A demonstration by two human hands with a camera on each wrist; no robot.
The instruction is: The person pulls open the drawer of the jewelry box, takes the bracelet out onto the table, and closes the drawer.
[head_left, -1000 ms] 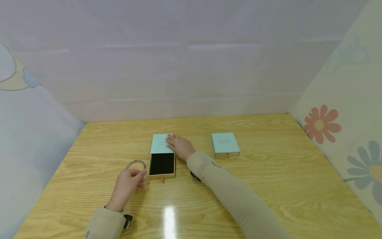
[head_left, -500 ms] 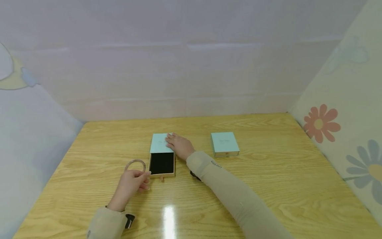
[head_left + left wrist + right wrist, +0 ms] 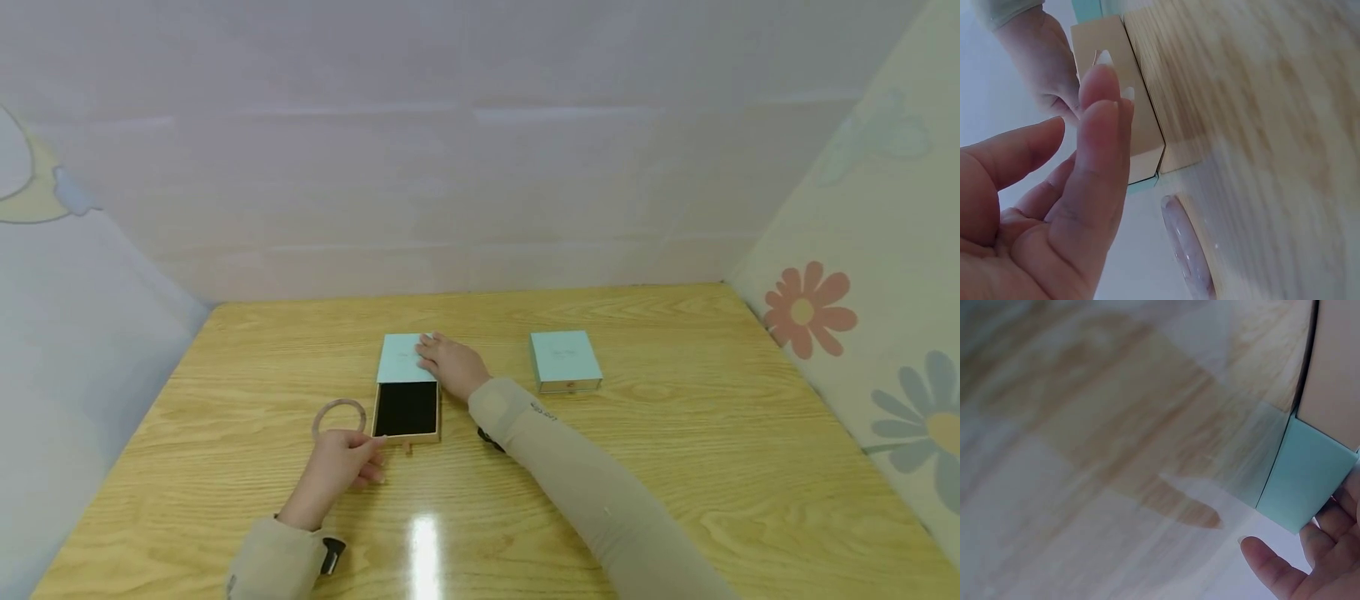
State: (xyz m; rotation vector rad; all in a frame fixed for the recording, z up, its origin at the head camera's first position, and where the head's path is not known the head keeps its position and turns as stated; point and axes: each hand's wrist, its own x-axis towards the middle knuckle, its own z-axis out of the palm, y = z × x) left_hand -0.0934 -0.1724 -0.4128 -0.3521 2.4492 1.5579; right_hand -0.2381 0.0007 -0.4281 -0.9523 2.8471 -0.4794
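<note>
My left hand [image 3: 335, 467] is just in front of the pulled-out drawer [image 3: 407, 410], which has a black lining and a small tab at its front. In the left wrist view its thumb [image 3: 1025, 150] and fingers stand apart and hold nothing; whether the fingertips touch the drawer front [image 3: 1113, 69] I cannot tell. A pale, mottled bangle [image 3: 341, 402] lies on the table left of the drawer, partly behind that hand. My right hand [image 3: 454, 365] rests on the light-blue box sleeve [image 3: 400, 358], fingers spread over its top right side.
A second light-blue box [image 3: 564, 358], its drawer pushed in, stands to the right on the wooden table [image 3: 675, 467]. A pale backdrop [image 3: 465, 192] rises along the table's far edge.
My left hand has let go of the bangle, which now lies on the table, and has shifted slightly right towards the drawer front. My right hand stays on the sleeve.
</note>
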